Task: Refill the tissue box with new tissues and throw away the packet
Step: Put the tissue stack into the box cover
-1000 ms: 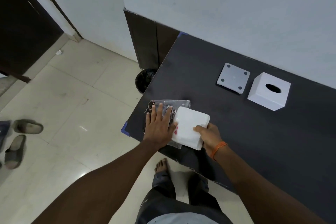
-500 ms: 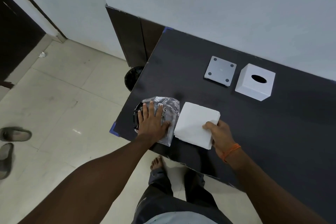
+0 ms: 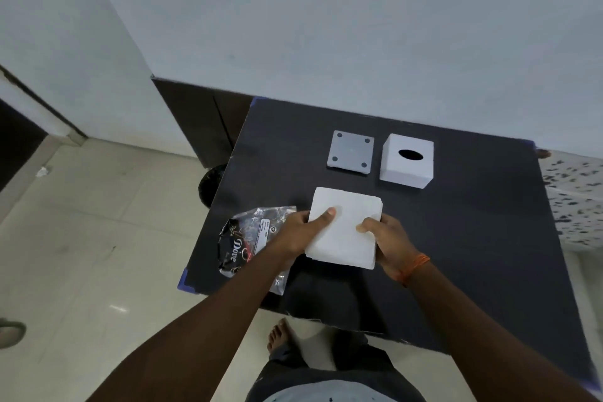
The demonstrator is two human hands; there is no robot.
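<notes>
A white stack of tissues (image 3: 346,228) is held just above the dark table (image 3: 456,238). My left hand (image 3: 300,232) grips its left edge with the thumb on top. My right hand (image 3: 388,238) grips its right edge. The empty plastic packet (image 3: 248,238), clear with black print, lies flat at the table's front left corner, partly under my left forearm. The white tissue box (image 3: 408,161) with an oval slot stands at the back. Its grey base plate (image 3: 351,152) lies flat to the left of it.
A black bin (image 3: 210,184) stands on the floor beside the table's left edge, mostly hidden by the table. A wall runs behind the table. A patterned cloth (image 3: 574,199) lies to the right. My bare foot (image 3: 280,334) is under the front edge.
My left hand has left the packet and taken the left edge of the tissue stack. The stack has come clear of the packet and moved right. The camera has tilted up.
</notes>
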